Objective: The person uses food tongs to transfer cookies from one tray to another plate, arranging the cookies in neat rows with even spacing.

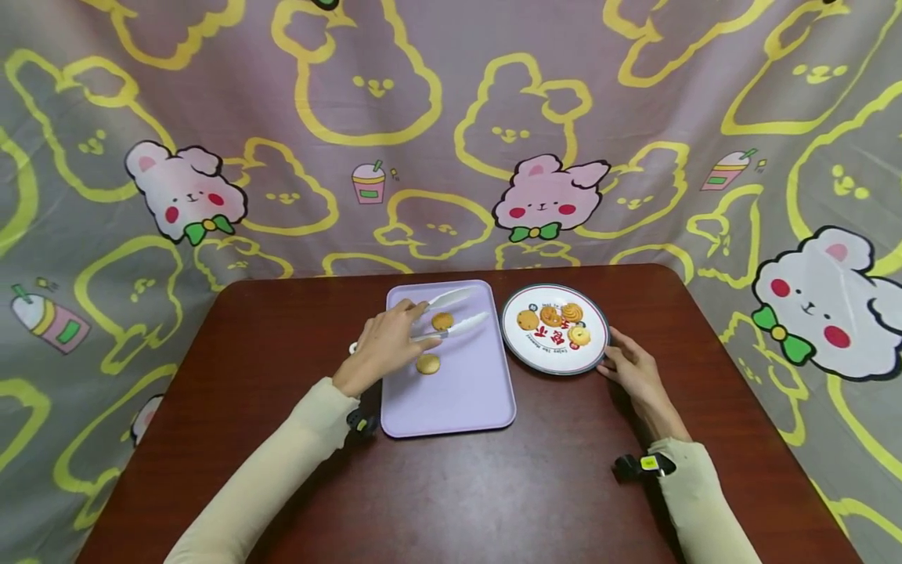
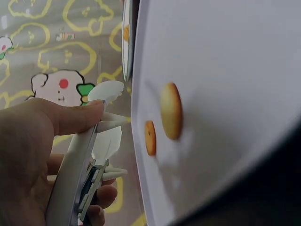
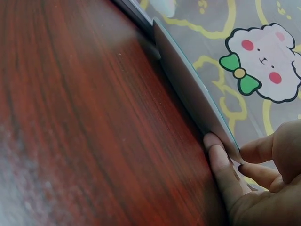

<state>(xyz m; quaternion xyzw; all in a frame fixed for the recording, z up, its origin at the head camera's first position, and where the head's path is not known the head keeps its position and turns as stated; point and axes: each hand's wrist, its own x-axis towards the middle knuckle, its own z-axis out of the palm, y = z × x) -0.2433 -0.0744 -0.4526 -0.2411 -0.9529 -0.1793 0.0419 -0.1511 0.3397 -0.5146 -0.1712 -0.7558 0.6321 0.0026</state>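
Observation:
My left hand (image 1: 389, 338) grips white tongs (image 1: 454, 312) over the lilac tray (image 1: 458, 399). The tongs' arms are spread, and a small round cookie (image 1: 442, 320) lies between their tips. A second cookie (image 1: 427, 363) lies nearer me on the tray. In the left wrist view my left hand (image 2: 70, 141) holds the tongs (image 2: 107, 117) a little off the tray (image 2: 225, 56), beside both cookies (image 2: 170, 110). My right hand (image 1: 620, 356) holds the near right rim of a patterned plate (image 1: 535, 356) carrying several cookies. The rim (image 3: 188, 84) sits between my fingers (image 3: 221, 162).
Tray and plate stand side by side at the far middle of a dark red wooden table (image 1: 550, 486). A cartoon rabbit cloth (image 1: 451, 141) hangs behind and drapes round the table's sides.

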